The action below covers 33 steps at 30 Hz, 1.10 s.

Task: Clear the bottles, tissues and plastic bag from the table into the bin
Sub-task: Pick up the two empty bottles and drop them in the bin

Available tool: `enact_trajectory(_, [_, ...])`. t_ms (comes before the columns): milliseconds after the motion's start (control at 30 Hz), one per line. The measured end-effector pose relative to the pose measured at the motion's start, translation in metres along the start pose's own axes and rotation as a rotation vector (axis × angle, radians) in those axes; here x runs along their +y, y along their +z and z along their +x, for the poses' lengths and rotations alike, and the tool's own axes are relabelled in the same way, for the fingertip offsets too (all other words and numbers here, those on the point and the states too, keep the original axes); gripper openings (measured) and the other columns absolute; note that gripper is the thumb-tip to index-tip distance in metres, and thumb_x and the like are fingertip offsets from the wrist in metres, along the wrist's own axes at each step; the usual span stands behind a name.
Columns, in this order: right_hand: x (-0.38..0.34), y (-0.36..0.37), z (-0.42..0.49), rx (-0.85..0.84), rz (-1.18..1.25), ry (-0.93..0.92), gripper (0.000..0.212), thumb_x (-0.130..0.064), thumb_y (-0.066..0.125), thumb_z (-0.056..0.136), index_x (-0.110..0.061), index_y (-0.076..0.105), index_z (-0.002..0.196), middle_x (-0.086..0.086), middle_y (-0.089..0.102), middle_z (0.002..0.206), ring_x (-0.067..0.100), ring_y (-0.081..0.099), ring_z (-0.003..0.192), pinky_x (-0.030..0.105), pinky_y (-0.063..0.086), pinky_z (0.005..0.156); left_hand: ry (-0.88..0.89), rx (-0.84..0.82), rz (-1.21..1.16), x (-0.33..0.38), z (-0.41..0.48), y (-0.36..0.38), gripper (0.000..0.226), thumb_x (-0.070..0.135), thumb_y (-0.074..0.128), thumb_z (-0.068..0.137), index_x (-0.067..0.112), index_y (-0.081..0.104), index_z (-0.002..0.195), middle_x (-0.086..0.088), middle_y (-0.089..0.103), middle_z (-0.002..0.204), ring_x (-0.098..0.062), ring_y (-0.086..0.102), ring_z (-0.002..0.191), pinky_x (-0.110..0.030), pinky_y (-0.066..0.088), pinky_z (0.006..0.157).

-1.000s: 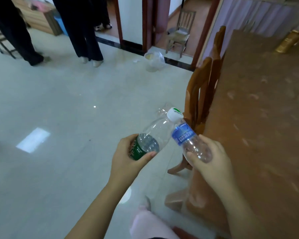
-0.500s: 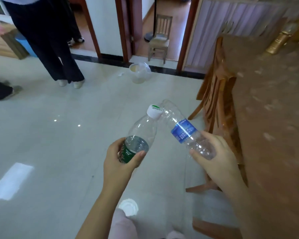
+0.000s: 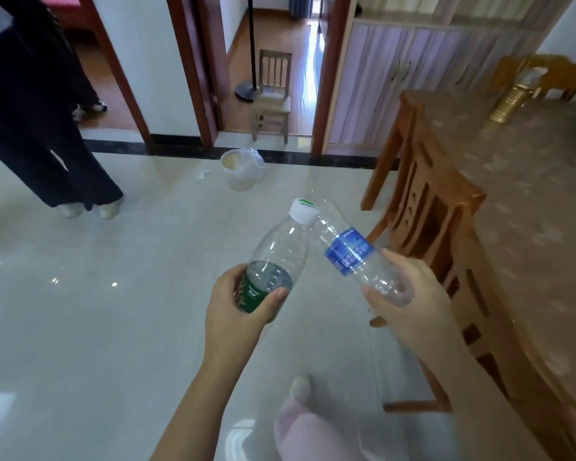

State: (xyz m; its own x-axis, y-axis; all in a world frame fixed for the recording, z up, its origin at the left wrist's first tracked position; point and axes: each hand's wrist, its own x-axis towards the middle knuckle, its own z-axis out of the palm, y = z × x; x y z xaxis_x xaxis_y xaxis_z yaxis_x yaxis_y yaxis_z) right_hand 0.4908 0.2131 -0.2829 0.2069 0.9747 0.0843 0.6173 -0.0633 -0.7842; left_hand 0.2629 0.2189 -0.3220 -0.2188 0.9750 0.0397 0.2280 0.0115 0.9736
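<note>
a clear bottle with a green label (image 3: pixel 273 264) and a white cap is being gripped around its lower part by the left hand (image 3: pixel 240 307), tilted up and to the right. a clear bottle with a blue label (image 3: pixel 353 254) is being gripped near its base by the right hand (image 3: pixel 409 301), tilted up and to the left, so that the two bottles are being crossed near their tops. both are being held above a pale tiled floor (image 3: pixel 97 311). a bin (image 3: pixel 240 171) lined with a clear bag is being seen farther off, by a doorway. a wooden table (image 3: pixel 529 201) with chairs (image 3: pixel 429 211) tucked beside it is being shown on the right, with a gold object (image 3: pixel 511 101) on it. dark trouser legs (image 3: pixel 37 134) of another person are being shown at upper left.
</note>
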Motion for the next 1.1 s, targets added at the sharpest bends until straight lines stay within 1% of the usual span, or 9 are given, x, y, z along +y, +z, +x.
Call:
enact_trajectory(133, [0.001, 0.014, 0.064, 0.044, 0.040, 0.037, 0.055, -0.039, 0.070, 0.072, -0.036, 0.046, 0.121, -0.009, 0.045, 0.109, 0.030, 0.061, 0.091, 0.053, 0.053, 0.075, 0.045, -0.065, -0.005, 0.004, 0.081, 0.023, 0.045, 0.039, 0.077, 0.058, 0.041, 0.055, 0.097, 0.011, 0.062, 0.103, 0.011, 0.056, 0.085, 0.000, 0.040, 0.063])
enact_trajectory(200, [0.000, 0.015, 0.105, 0.095, 0.042, 0.047, 0.054, -0.041, 0.069, 0.073, -0.035, 0.045, 0.122, -0.008, 0.046, 0.107, 0.026, 0.060, 0.090, 0.049, 0.054, 0.073, 0.073, -0.106, -0.008, 0.011, 0.125, 0.041, 0.046, 0.032, 0.082, 0.062, 0.040, 0.055, 0.098, 0.008, 0.062, 0.106, 0.010, 0.056, 0.087, -0.002, 0.041, 0.067])
enact_trajectory(267, [-0.003, 0.012, 0.148, 0.154, -0.018, 0.024, 0.053, -0.043, 0.068, 0.075, -0.030, 0.047, 0.122, -0.004, 0.049, 0.107, 0.017, 0.056, 0.090, 0.035, 0.050, 0.071, 0.098, -0.141, -0.013, 0.023, 0.170, 0.059, 0.043, 0.031, 0.081, 0.064, 0.043, 0.054, 0.096, 0.009, 0.061, 0.106, 0.011, 0.055, 0.088, -0.002, 0.042, 0.068])
enact_trajectory(367, [-0.011, 0.006, 0.208, 0.187, -0.042, 0.007, 0.054, -0.042, 0.068, 0.074, -0.025, 0.050, 0.122, -0.004, 0.051, 0.106, 0.011, 0.053, 0.088, 0.017, 0.039, 0.066, 0.130, -0.165, -0.031, 0.043, 0.234, 0.085, 0.046, 0.047, 0.078, 0.057, 0.044, 0.053, 0.096, 0.012, 0.061, 0.105, 0.012, 0.055, 0.089, 0.000, 0.040, 0.067])
enact_trajectory(667, [-0.019, 0.034, 0.377, 0.182, 0.034, 0.056, 0.052, -0.030, 0.072, 0.073, -0.024, 0.051, 0.120, -0.002, 0.054, 0.108, 0.016, 0.056, 0.097, 0.036, 0.050, 0.079, 0.153, -0.175, -0.040, 0.044, 0.409, 0.139, 0.058, 0.063, 0.068, 0.050, 0.042, 0.051, 0.101, 0.014, 0.059, 0.105, 0.013, 0.053, 0.091, 0.002, 0.038, 0.067])
enact_trajectory(767, [-0.022, 0.055, 0.441, 0.200, 0.027, 0.080, 0.047, -0.036, 0.071, 0.072, -0.035, 0.049, 0.114, -0.017, 0.048, 0.101, 0.006, 0.053, 0.094, 0.023, 0.044, 0.073, 0.153, -0.195, -0.048, 0.038, 0.480, 0.153, 0.057, 0.060, 0.067, 0.050, 0.042, 0.051, 0.101, 0.014, 0.060, 0.105, 0.013, 0.053, 0.090, 0.002, 0.038, 0.067])
enact_trajectory(833, [-0.027, 0.069, 0.486, 0.233, 0.018, 0.083, 0.049, -0.035, 0.071, 0.073, -0.036, 0.049, 0.117, -0.020, 0.046, 0.096, -0.004, 0.049, 0.092, 0.012, 0.035, 0.069, 0.156, -0.220, -0.059, 0.035, 0.530, 0.162, 0.059, 0.060, 0.067, 0.050, 0.039, 0.052, 0.103, 0.015, 0.060, 0.104, 0.013, 0.054, 0.089, 0.002, 0.039, 0.067])
enact_trajectory(933, [-0.041, 0.085, 0.552, 0.269, 0.008, 0.109, 0.050, -0.030, 0.073, 0.073, -0.031, 0.051, 0.118, -0.014, 0.048, 0.099, -0.016, 0.044, 0.088, 0.005, 0.033, 0.066, 0.175, -0.262, -0.055, 0.041, 0.602, 0.173, 0.058, 0.062, 0.066, 0.050, 0.040, 0.051, 0.102, 0.018, 0.059, 0.101, 0.017, 0.053, 0.088, 0.004, 0.038, 0.065])
enact_trajectory(1100, [-0.053, 0.095, 0.640, 0.358, -0.019, 0.151, 0.052, -0.028, 0.074, 0.072, -0.028, 0.052, 0.119, -0.010, 0.048, 0.103, -0.017, 0.046, 0.084, -0.001, 0.036, 0.064, 0.214, -0.381, -0.046, 0.059, 0.706, 0.208, 0.049, 0.062, 0.066, 0.052, 0.049, 0.049, 0.095, 0.021, 0.058, 0.099, 0.018, 0.052, 0.088, 0.003, 0.039, 0.064])
